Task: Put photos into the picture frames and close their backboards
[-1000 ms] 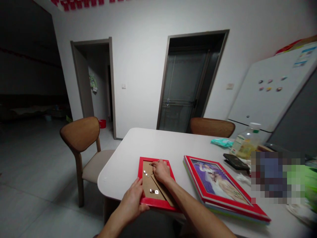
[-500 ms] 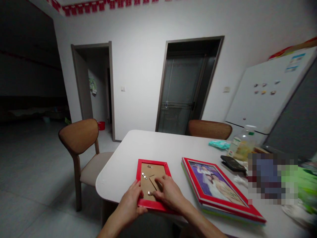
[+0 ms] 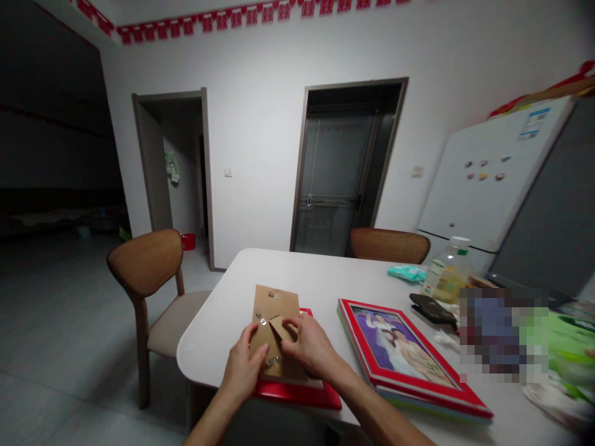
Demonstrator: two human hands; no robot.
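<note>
A brown backing board (image 3: 284, 301) with small metal clips is lifted out of a red picture frame (image 3: 307, 396), which lies on the white table beneath it. My left hand (image 3: 242, 359) grips the board's left edge, thumb on its face. The fingers of my right hand (image 3: 312, 347) pinch the raised stand flap (image 3: 279, 327) in the middle of the board. To the right, a red-framed photo (image 3: 404, 347) of people in front of purple lies face up on other frames.
On the white table (image 3: 218, 297), a black phone (image 3: 433, 308), a bottle (image 3: 449, 269), a teal packet (image 3: 406, 273) and green plastic (image 3: 562, 347) stand or lie at the right. Wooden chairs (image 3: 149, 260) stand at the left and behind.
The backing board has come up out of the red frame and shifted left over it. Both hands have moved with it, and the flap stands further up. The view has tilted slightly upward.
</note>
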